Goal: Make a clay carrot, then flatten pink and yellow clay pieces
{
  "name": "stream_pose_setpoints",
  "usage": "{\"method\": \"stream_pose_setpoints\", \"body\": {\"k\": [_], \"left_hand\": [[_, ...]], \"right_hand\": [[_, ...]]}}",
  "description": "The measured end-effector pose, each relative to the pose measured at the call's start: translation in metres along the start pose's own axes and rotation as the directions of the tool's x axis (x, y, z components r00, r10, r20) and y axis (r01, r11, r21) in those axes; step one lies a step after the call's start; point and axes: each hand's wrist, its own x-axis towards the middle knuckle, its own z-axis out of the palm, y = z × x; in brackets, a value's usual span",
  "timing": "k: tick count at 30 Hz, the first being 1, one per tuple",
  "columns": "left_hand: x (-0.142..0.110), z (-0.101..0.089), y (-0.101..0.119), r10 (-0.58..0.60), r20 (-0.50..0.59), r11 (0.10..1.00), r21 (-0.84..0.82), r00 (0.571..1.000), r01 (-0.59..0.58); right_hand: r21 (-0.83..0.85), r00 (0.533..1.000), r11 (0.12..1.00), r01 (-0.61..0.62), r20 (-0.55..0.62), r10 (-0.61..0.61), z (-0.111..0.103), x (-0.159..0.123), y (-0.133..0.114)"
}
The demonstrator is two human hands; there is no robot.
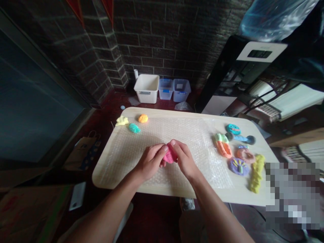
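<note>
Between my two hands is a lump of pink modelling clay, held above a sheet of bubble wrap on the pale wooden table. My left hand grips the clay's left side, thumb on top and fingers underneath. On the other side my right hand presses it with the thumb and curled fingers. The undersides of both hands are hidden. Toward the table's far left lie an orange clay lump, a teal clay lump and a pale yellow clay lump.
Shaped clay pieces cover the right end: a teal disc, a blue-grey dumbbell shape, an orange and green piece, a purple disc and a yellow twisted strip. Behind the table stand a white bin and a water dispenser.
</note>
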Motion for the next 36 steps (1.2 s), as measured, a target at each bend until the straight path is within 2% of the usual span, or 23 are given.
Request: {"method": "stream_pose_setpoints", "body": {"k": [5,9,12,16,19,23,27,30,33,36], "left_hand": [[0.001,-0.001,0.002,0.044,0.042,0.998,0.045,0.998,-0.046],[0.001,0.003,0.0,-0.044,0.03,0.994,-0.095,0.999,0.046],[0.002,0.005,-0.001,-0.107,0.036,0.984,-0.136,0.994,0.111],[0.002,0.003,0.0,-0.065,-0.014,0.995,-0.081,0.998,0.064],[0.002,0.0,0.003,-0.023,0.02,0.997,-0.075,1.0,0.025],[0.002,-0.001,0.008,-0.049,0.07,0.981,-0.182,0.996,0.061],[0.002,0.001,0.008,-0.119,0.04,0.954,-0.271,0.992,0.125],[0.002,0.002,0.003,-0.091,-0.037,0.976,-0.202,0.995,0.082],[0.003,0.002,-0.001,-0.035,-0.104,0.996,-0.083,0.994,0.026],[0.003,0.001,-0.001,0.051,-0.096,0.996,0.077,0.994,-0.043]], "right_hand": [[0.041,0.999,0.999,-0.011,0.047,0.009,0.001,0.0,-0.001],[0.083,0.999,0.996,0.04,0.012,-0.041,0.005,0.0,0.0],[0.071,0.999,0.997,0.038,-0.034,-0.036,0.006,0.0,0.001],[0.03,1.0,0.999,0.018,-0.011,-0.017,0.004,0.0,0.002],[0.081,0.999,0.997,-0.018,0.048,0.014,0.005,0.0,-0.001],[0.21,0.995,0.976,-0.055,0.095,0.036,0.009,-0.001,-0.006],[0.183,0.996,0.982,-0.04,0.083,0.025,0.01,-0.002,-0.006],[0.112,0.997,0.993,-0.045,0.064,0.038,0.009,-0.003,-0.004],[0.066,0.999,0.997,-0.035,-0.005,0.035,0.007,-0.002,-0.003],[0.038,0.997,0.999,-0.019,-0.073,0.022,0.006,-0.001,-0.004]]}}
